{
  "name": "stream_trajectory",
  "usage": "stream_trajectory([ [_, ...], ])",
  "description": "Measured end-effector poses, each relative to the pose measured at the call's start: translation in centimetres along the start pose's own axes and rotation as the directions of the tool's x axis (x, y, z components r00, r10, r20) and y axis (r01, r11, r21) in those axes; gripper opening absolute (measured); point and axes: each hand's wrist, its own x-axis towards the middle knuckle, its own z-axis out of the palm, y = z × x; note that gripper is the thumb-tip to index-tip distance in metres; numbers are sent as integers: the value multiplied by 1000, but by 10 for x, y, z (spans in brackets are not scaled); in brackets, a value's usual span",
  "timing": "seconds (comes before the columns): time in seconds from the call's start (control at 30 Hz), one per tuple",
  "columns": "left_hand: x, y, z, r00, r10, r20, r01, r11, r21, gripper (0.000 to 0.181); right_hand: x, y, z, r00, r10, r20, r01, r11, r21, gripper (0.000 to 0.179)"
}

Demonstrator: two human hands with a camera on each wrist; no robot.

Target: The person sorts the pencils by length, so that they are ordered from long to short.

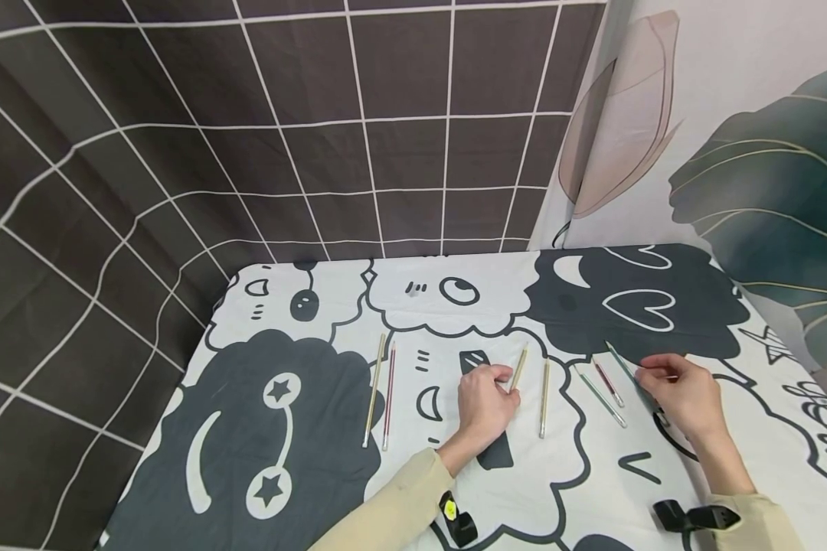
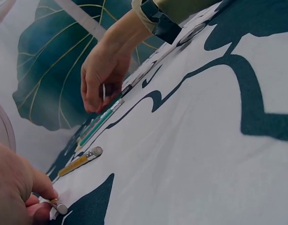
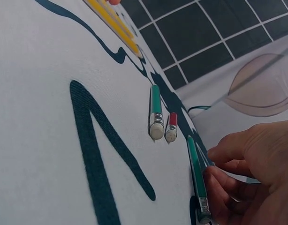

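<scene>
In the head view my left hand pinches a yellow pencil; its eraser end shows between thumb and fingers in the left wrist view. Another yellow pencil lies just to its right. My right hand hovers low over a green pencil, thumb and fingers bent close along its side. That pencil's length is uncovered in the right wrist view; whether a fingertip touches it is unclear. A second green pencil and a red pencil lie left of this hand.
Farther left lie a yellow pencil and a red pencil, nearly parallel. A black-and-white patterned cloth covers the surface. Behind hangs a dark gridded curtain; a leaf-printed wall covering stands at the right.
</scene>
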Motion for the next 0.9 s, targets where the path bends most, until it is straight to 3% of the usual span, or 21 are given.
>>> stream_trajectory([
  [0.23,2,2,0,1000,19,10,-19,998,59,22,-1,1,1,1000,-6,2,6,1000,-11,23],
  [0.9,5,3,4,999,18,26,-21,994,106,20,1,0,5,998,-60,-21,59,998,-38,22],
])
